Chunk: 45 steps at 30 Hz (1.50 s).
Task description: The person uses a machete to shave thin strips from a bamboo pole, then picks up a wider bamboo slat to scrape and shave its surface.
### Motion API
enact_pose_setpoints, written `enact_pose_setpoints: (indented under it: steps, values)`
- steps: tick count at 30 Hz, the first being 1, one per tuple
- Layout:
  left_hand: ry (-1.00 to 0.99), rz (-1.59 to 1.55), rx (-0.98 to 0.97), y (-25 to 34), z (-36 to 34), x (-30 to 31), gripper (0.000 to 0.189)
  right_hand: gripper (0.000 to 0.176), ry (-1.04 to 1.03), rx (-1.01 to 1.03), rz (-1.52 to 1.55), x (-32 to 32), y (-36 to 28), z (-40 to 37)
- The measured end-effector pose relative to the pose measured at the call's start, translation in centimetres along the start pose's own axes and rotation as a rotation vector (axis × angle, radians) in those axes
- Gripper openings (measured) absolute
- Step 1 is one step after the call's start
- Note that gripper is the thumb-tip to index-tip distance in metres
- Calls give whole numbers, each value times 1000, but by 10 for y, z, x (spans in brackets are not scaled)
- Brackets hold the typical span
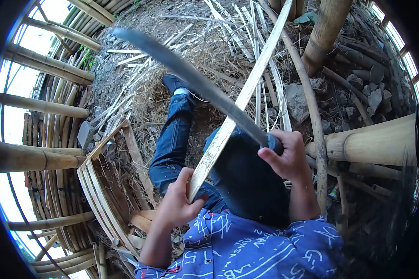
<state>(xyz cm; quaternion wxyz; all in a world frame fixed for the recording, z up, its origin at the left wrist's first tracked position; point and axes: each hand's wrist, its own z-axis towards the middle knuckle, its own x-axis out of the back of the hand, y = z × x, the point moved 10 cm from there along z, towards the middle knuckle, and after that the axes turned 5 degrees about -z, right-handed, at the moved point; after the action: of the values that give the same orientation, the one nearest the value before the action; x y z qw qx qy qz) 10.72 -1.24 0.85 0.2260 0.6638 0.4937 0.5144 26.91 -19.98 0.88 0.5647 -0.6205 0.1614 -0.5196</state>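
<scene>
My left hand (182, 201) is closed round the near end of a long, pale bamboo strip (253, 81), which runs up and away to the top right. In my right hand (286, 156) is the dark handle of a machete (186, 69). Its long blade points to the upper left and crosses over the strip in this view, slightly blurred toward the tip. The strip passes across my bent knee (246, 172), clad in dark trousers.
Fibrous shavings (149, 93) and pale split strips (260, 28) litter the ground ahead. A wooden frame (91, 172) lies at left. Thick bamboo poles (358, 142) stand on the right, near a thin pole (317, 139) and grey stones (297, 102). A bamboo fence (63, 116) lines the left side.
</scene>
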Motion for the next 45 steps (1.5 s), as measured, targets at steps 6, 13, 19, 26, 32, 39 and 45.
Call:
enact_pose_setpoints:
  steps: [6,13,19,26,32,39,45]
  values:
    - [-165,-63,2,12,5,-25,44,54,-69,125,-300,-5,-26,-3]
    - [-106,41,-132,21,3,-30,46,56,-166,129,-423,-2,-32,4]
    - [-81,46,-126,15,-1,-30,48,56,-80,86,-626,27,-19,17]
    - [-67,92,-123,21,-3,-28,46,61,-3,-86,-563,69,23,33]
    - [-18,128,-73,24,-3,-35,40,58,-243,0,-386,13,-9,-4]
    - [-36,49,-96,25,-3,-34,39,60,-252,143,-462,-3,-17,-12]
    - [-70,-74,-84,25,-3,-32,40,64,-214,272,-634,1,-29,-1]
